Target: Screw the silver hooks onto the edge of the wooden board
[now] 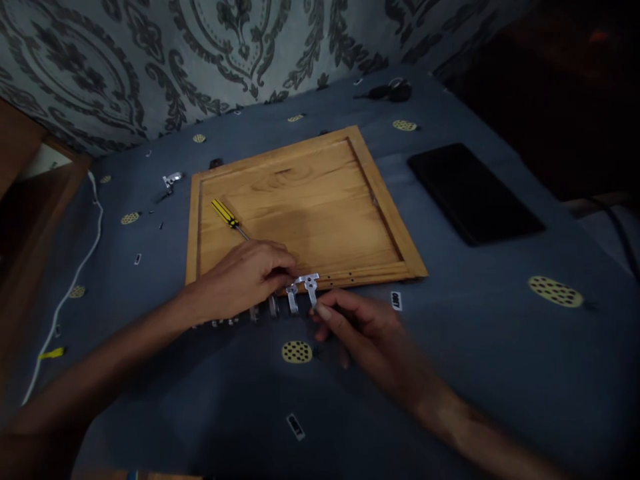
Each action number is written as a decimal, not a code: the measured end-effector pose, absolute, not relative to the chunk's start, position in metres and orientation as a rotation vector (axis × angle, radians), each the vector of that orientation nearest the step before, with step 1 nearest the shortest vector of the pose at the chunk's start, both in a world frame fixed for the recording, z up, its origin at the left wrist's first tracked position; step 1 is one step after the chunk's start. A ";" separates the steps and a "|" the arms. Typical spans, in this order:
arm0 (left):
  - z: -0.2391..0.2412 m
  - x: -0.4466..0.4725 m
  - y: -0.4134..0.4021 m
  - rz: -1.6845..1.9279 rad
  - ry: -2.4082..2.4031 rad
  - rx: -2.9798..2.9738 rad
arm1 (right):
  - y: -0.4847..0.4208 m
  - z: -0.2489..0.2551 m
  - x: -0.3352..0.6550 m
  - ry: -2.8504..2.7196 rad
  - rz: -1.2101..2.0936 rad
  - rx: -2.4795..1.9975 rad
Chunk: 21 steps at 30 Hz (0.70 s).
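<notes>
A framed wooden panel (310, 220) lies flat on the blue cloth, with several small dark holes in its near rail. Along that near edge hangs a row of silver metal hooks (293, 300), partly hidden by my left hand. My right hand (370, 327) pinches the lower end of the T-shaped metal hook (311, 283) at the row's right end. Close beside that hook's top, my left hand (255, 273) has thumb and fingers pressed together; what they hold is hidden. A yellow and black screwdriver (225, 213) rests on the panel, its tip behind my left hand.
To the right of the panel lies a flat black tablet-like slab (475, 193). Dark-handled scissors (390, 90) are at the back. Another silver metal piece (173, 179) and tiny loose bits lie to the left. A white cable (97, 227) runs along the left edge.
</notes>
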<state>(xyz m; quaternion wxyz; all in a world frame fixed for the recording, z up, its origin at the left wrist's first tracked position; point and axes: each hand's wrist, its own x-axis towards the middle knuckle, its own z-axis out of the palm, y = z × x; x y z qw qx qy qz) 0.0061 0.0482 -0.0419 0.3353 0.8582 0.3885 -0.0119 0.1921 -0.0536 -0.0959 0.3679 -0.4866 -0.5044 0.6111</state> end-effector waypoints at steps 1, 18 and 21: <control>-0.042 0.006 0.048 -0.035 1.014 2.239 | -0.054 -0.096 0.192 -1.297 1.568 -1.251; -0.038 0.006 0.045 -0.019 1.036 2.264 | -0.056 -0.094 0.191 -1.277 1.537 -1.302; -0.036 0.009 0.044 -0.029 1.033 2.291 | -0.056 -0.093 0.191 -1.263 1.560 -1.324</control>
